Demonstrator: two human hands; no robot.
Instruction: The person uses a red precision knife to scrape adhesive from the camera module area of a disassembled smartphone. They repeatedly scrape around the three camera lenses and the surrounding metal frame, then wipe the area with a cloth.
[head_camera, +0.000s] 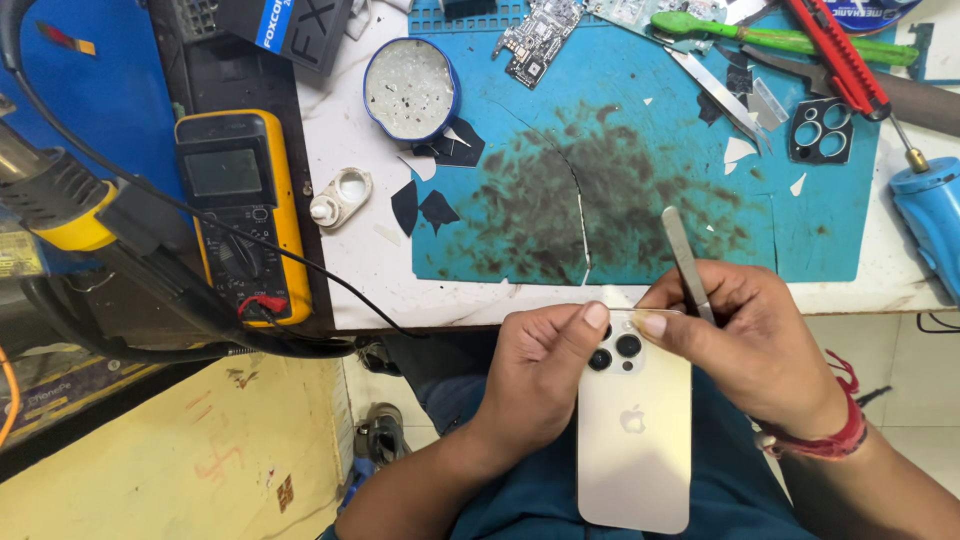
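between both hands' gripping fingers (596, 316) lies the phone (633, 440), tweezers (687, 262) in the right.

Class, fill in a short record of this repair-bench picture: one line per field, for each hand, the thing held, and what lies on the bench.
Left hand: grips the phone's left edge, thumb by the camera lenses.
Right hand: holds metal tweezers, thumb on the phone's top.
Phone: pale gold, back up, over the lap.
Mat: blue, stained, torn.
Bench: yellow multimeter, round tin.
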